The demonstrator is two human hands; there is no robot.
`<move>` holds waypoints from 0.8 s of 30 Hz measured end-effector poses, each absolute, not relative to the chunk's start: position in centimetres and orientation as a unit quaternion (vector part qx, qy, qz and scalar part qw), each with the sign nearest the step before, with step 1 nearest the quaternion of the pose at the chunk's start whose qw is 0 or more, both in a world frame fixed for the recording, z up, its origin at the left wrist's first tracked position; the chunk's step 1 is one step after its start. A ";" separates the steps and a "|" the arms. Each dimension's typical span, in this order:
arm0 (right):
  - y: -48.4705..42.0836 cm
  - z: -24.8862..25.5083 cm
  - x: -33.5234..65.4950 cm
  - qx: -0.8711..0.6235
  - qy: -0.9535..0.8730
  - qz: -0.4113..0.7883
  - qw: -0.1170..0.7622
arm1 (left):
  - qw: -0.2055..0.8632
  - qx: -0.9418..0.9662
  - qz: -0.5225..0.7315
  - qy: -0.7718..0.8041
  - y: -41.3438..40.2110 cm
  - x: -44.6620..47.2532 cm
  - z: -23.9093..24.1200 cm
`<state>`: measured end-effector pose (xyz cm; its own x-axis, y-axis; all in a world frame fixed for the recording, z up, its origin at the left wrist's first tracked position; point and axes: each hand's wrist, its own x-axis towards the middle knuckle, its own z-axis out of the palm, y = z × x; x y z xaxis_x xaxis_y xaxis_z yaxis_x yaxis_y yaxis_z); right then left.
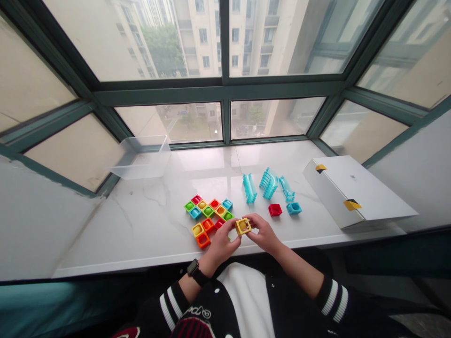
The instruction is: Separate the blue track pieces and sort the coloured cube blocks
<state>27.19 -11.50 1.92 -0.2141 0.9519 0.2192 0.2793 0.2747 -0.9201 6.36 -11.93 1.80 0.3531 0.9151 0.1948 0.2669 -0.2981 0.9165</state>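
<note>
Between my two hands, just above the front of the white sill, is a yellow toy block (243,226) with a round hollow in its face. My left hand (221,244) pinches its left side, and the fingers of my right hand (262,234) close on its right side. Left of the block lies a cluster of joined cube blocks in several colours, among them a green block (189,206), a blue block (196,213) and an orange block (203,241). My left hand hides part of that cluster, including some of a red block (219,223).
Right of my hands lie a red block (275,210) and a blue block (293,208). Behind them are clear teal track pieces (249,188). A white box (359,188) stands at the right, a transparent bin (148,159) at the back left. Windows enclose the sill (141,225).
</note>
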 end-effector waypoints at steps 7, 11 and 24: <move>-11.3 1.4 27.4 -0.454 -0.680 0.378 0.434 | 0.380 0.727 0.375 0.431 -11.8 6.0 1.9; -11.4 0.7 27.8 -0.455 -0.687 0.378 0.422 | 0.379 0.725 0.369 0.441 -11.8 5.9 1.5; -11.3 0.3 29.0 -0.451 -0.686 0.449 0.352 | 0.375 0.703 0.340 0.499 -12.0 5.7 1.2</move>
<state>28.96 -11.26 0.29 -0.3442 0.9357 0.0776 0.3023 0.1887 -0.9343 5.73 -11.97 1.21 0.2711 0.9569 0.1039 0.4462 -0.2205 0.8673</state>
